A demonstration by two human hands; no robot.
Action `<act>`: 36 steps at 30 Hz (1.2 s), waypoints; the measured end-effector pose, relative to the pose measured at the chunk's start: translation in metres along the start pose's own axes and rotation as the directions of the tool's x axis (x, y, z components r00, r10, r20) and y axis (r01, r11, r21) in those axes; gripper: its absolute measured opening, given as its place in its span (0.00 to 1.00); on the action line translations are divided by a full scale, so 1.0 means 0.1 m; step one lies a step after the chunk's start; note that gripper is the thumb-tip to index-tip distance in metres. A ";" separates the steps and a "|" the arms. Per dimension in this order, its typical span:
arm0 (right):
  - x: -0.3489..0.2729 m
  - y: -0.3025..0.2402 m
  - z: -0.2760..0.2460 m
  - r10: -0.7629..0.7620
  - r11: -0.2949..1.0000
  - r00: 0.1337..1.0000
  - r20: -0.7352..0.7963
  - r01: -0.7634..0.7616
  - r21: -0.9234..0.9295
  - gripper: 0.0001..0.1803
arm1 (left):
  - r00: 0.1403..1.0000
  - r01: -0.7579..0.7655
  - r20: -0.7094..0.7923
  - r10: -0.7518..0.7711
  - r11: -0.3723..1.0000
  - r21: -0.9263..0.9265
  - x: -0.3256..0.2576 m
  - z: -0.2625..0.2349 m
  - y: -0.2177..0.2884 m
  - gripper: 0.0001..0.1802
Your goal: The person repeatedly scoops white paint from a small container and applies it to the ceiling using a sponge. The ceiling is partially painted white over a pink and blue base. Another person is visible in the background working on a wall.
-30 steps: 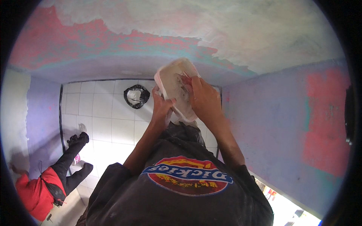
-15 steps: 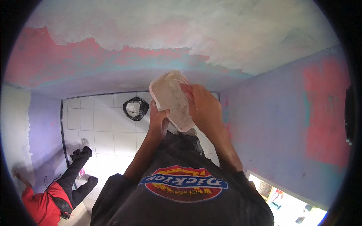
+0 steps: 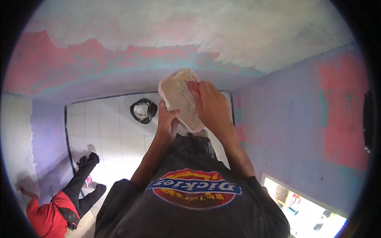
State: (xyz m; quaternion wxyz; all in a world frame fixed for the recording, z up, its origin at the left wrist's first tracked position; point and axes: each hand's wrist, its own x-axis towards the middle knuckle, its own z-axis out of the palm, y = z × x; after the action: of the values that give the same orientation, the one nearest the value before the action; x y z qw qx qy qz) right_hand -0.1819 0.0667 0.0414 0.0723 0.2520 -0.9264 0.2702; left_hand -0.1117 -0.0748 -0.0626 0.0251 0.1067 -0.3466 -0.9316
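An oval emblem [image 3: 196,193] with lettering marks the dark shirt [image 3: 190,218]; ahead of the torso, the left hand [image 3: 168,121] clasps a pale tray [image 3: 162,95], the right hand [image 3: 212,104], angled inward, gripping a red tool [image 3: 193,87] at it

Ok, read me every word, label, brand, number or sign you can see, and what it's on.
Shirt: one word on a blue banner across a red and yellow oval, upside down here; I won't copy it out.
Right wall: small dark mark on the red patch, too blurred to tell if it's writing.
Tray: none visible.
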 end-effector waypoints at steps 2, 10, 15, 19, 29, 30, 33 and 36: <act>0.09 0.13 0.17 -0.059 0.998 0.998 0.018 0.060 -0.038 0.10 | 0.998 -0.020 -0.061 0.022 1.000 0.023 0.00 0.01 -0.04 0.48; 0.04 0.01 0.11 -0.006 1.000 0.998 0.068 0.004 0.029 0.09 | 0.997 -0.015 -0.070 0.015 1.000 0.007 -0.02 -0.11 -0.05 0.45; 0.02 0.10 0.33 -0.047 0.997 0.996 0.081 0.041 0.072 0.08 | 0.999 -0.023 -0.026 0.024 1.000 0.009 -0.01 -0.20 -0.09 0.47; 0.02 0.05 0.28 -0.083 0.995 0.995 0.051 0.079 0.065 0.09 | 0.999 -0.023 -0.035 0.023 1.000 0.004 -0.05 -0.13 -0.05 0.48; 0.01 0.05 0.30 -0.030 0.996 0.994 0.101 0.021 0.082 0.07 | 0.999 -0.037 -0.005 0.037 0.999 -0.009 -0.03 -0.25 -0.12 0.48; 0.02 0.03 0.28 -0.059 0.994 0.995 0.079 0.051 0.101 0.08 | 0.999 -0.035 -0.027 0.035 0.999 -0.017 -0.01 -0.26 -0.13 0.47; -0.03 0.01 0.28 -0.079 0.990 0.993 0.086 0.067 0.127 0.10 | 0.996 -0.018 -0.089 0.015 0.999 -0.031 -0.05 -0.24 -0.15 0.46; 0.01 0.13 0.37 -0.038 0.994 0.991 0.132 0.023 0.111 0.10 | 0.994 -0.020 -0.112 0.017 0.999 -0.029 -0.04 -0.25 -0.17 0.46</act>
State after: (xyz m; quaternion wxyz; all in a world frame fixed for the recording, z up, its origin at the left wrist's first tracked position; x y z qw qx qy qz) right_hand -0.1892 0.0565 0.0045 0.0002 0.2875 -0.9090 0.3017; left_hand -0.1015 -0.0774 -0.0919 0.0546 0.1549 -0.3316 -0.9290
